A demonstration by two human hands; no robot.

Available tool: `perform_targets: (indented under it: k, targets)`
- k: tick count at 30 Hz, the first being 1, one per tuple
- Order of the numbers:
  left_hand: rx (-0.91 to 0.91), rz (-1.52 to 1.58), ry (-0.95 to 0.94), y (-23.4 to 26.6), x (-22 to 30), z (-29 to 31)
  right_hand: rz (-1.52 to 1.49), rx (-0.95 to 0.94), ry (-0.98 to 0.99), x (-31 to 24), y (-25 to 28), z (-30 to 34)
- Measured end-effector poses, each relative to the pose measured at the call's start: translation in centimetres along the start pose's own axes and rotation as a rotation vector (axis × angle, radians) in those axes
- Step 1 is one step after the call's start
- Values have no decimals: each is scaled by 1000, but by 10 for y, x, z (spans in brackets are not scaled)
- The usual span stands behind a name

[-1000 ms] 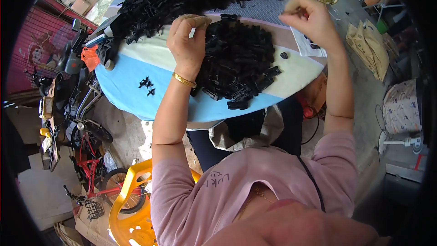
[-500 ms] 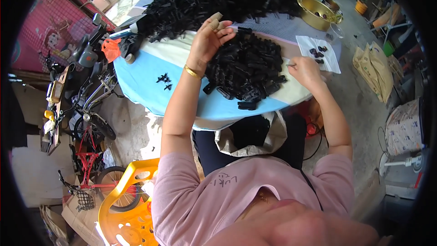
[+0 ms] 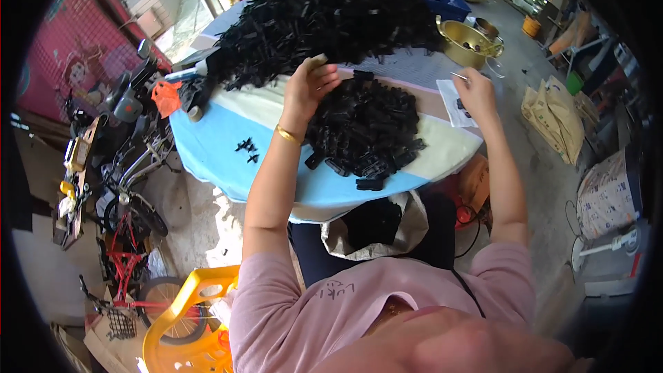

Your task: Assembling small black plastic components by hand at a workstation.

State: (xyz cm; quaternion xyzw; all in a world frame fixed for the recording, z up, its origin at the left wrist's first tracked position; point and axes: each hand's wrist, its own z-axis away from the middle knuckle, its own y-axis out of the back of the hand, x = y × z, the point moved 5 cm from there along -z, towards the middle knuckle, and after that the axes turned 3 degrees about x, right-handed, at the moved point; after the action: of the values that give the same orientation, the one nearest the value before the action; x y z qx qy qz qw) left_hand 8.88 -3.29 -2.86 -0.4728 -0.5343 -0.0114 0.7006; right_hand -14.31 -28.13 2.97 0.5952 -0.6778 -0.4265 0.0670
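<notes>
Over the left edge of the small heap of black plastic parts (image 3: 366, 121), my left hand (image 3: 304, 93) is raised, fingers loosely curled and apart, with nothing visible in them. Tan wraps cover some of its fingertips. My right hand (image 3: 478, 97) pinches a thin metal tool (image 3: 460, 76) whose exact kind I cannot make out. That hand is above a white sheet of paper (image 3: 447, 93) and hides much of it, along with most of the small dark pieces lying there. A far larger pile of black parts (image 3: 324, 17) covers the table's back.
Several small black bits (image 3: 246, 148) lie on the striped cloth (image 3: 214, 138) to the left. A gold-coloured basin (image 3: 459, 45) stands at the back right, near a blue crate (image 3: 442, 1). An open sack (image 3: 407, 231) rests on my lap. A yellow chair (image 3: 183, 318) is at lower left.
My right hand has moved from beside the small heap up and over the white paper, still with the metal tool. My left hand stays near the heap. The whole view has shifted slightly.
</notes>
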Motion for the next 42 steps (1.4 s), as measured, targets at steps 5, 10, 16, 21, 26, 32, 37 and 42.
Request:
perform_targets:
  k: [5, 10, 16, 21, 26, 32, 37, 42]
  targets:
    - [202, -264, -131, 26, 6, -5, -283, 24, 65, -51, -31, -19]
    - [183, -458, -216, 23, 3, -11, -188, -60, 85, -62, -68, -41]
    - [175, -701, -195, 22, -2, -11, 22, -442, 156, -30, -111, -41]
    - [203, -589, -68, 46, -1, -17, -68, -483, 154, -33, -81, -59]
    - [235, -515, -29, 53, -9, -34, 429, -130, 87, 76, -49, -145]
    - [229, -644, -54, 63, -11, -39, 496, -380, 66, 152, -77, -159]
    - [247, -686, -54, 57, -9, -36, 673, -561, 93, 155, -87, -165]
    - [251, -704, -61, 57, -9, -37, 687, -572, 137, 156, -84, -168]
